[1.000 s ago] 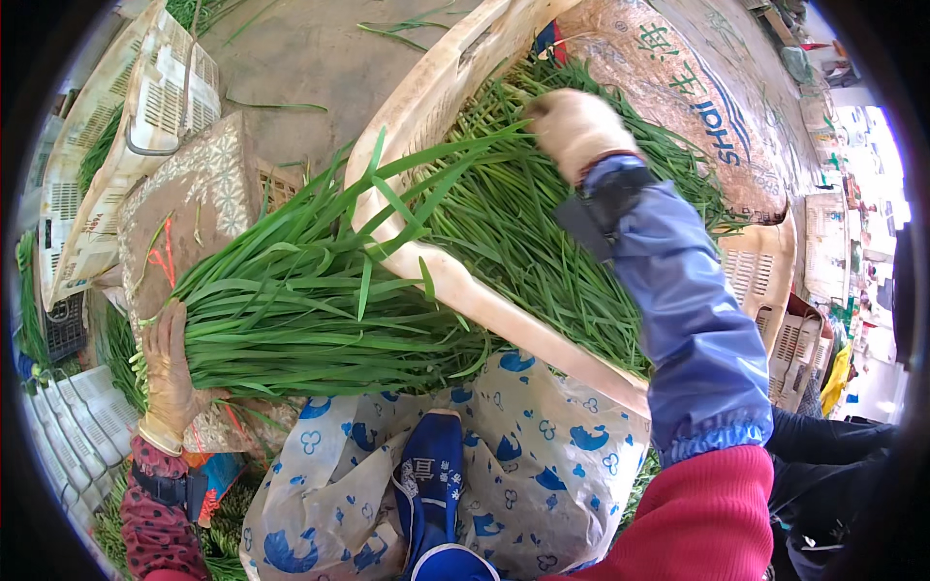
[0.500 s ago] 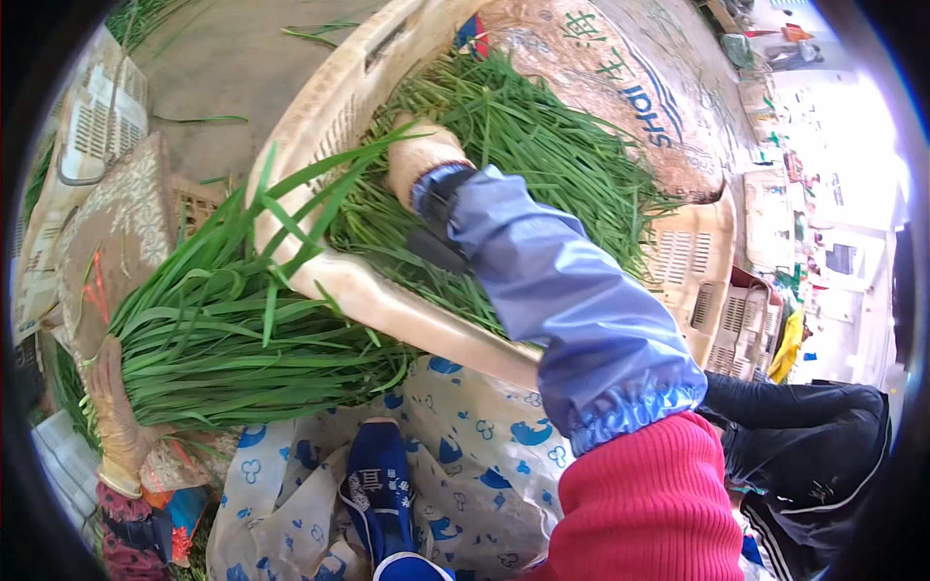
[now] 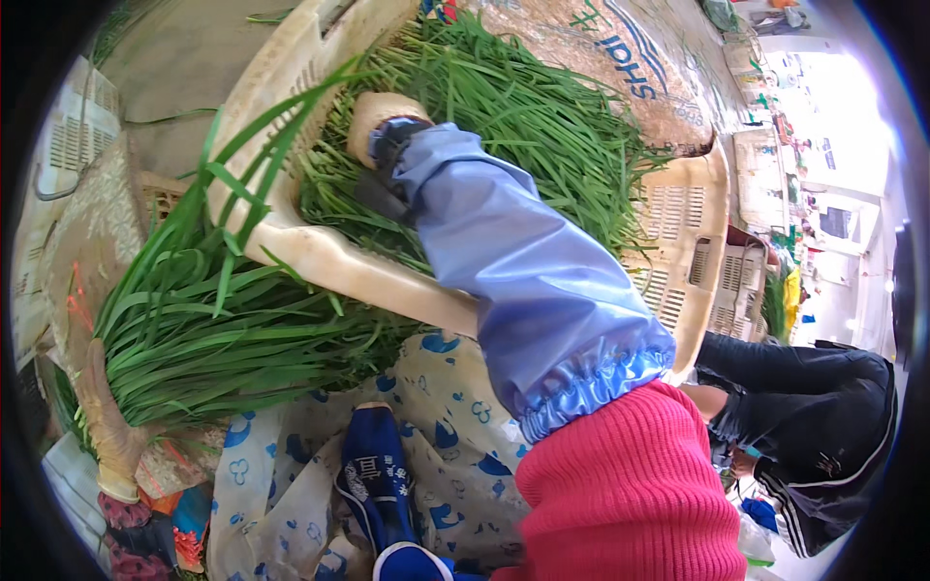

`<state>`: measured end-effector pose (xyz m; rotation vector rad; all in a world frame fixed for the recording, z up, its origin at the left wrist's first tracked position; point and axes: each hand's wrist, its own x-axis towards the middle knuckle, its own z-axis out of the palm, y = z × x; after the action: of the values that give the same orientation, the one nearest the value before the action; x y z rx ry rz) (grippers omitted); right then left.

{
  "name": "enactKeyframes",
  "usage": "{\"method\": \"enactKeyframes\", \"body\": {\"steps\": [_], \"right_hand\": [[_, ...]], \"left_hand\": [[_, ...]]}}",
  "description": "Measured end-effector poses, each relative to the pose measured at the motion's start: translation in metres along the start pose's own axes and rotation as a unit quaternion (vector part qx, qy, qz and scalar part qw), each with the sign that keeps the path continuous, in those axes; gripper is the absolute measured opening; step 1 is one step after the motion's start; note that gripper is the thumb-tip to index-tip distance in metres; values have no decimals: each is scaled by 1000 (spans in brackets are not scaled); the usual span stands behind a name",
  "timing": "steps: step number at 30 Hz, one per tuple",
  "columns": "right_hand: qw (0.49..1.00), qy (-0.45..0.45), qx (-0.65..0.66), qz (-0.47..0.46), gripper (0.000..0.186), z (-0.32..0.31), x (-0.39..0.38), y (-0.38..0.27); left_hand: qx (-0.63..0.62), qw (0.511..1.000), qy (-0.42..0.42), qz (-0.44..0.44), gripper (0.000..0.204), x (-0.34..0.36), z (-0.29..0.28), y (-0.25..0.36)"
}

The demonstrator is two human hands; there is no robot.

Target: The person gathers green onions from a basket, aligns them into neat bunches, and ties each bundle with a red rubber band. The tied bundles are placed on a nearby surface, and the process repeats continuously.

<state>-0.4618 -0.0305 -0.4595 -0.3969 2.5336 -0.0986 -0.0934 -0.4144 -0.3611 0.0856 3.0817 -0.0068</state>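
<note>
Right fingers (image 3: 362,131) apparently inside crate rim (image 3: 360,286)

One bundle of long-leaved green stalks (image 3: 232,349) lies at the near left, and one heap of green stalks (image 3: 523,126) sits in one big cream plastic crate (image 3: 387,293); single stalks overlap too much to count. At least three more pale crates show: one far-left crate (image 3: 87,116), one near-left crate (image 3: 73,499) and one right-hand crate (image 3: 738,276). There is one printed sack (image 3: 581,58), one blue shoe (image 3: 373,465), one blue oversleeve (image 3: 533,252) and one co-worker in black (image 3: 823,416).
</note>
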Motion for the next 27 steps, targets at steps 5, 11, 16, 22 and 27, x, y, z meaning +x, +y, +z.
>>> {"method": "enactKeyframes", "body": {"steps": [5, 11, 16, 22, 27], "right_hand": [[996, 24, 83, -14, 65, -27, -20, 11], [930, 147, 330, -67, 67, -87, -97, 81], [844, 216, 487, -60, 74, -85, -135, 121], [836, 241, 489, -67, 79, -68, -128, 108], [829, 209, 512, -84, 81, -58, -119, 108]], "left_hand": [[-30, 996, -59, -59, 141, -1, -10, 4], [-31, 995, -74, -63, 150, 2, -10, 4], [99, 973, -173, -114, 158, 17, -51, 38], [-67, 990, 11, 124, 125, 70, -154, 115], [-341, 930, -27, 132, 111, 183, -151, 222]]}}
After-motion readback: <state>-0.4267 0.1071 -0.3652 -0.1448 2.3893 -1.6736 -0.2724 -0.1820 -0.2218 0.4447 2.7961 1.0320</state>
